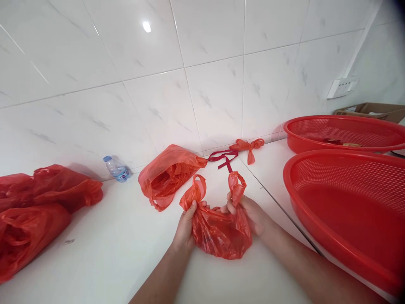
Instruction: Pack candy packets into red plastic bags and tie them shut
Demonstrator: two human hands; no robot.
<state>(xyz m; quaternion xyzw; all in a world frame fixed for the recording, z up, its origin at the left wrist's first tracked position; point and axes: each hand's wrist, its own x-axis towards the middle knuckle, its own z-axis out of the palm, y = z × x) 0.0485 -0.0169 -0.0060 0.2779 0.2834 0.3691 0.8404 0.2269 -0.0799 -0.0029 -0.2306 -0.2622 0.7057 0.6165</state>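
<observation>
Between my two hands a red plastic bag [221, 236] hangs just over the white table, its two handle loops sticking up. My left hand [187, 221] pinches the bag below the left loop, thumb on top. On the other side my right hand [249, 211] grips it at the base of the right loop, with its fingers curled into the plastic. What lies inside the bag, if anything, cannot be made out. Just beyond my left hand rests another red plastic bag [172, 173], its mouth facing me and crumpled plastic inside.
Large red bags [41, 215] lie at the left, near a small water bottle [117, 169]. A dark red ribbon [223, 156] and a knotted red bag [248, 146] lie by the tiled wall. Red baskets [295, 190] stand at the right, before a cardboard box [386, 110].
</observation>
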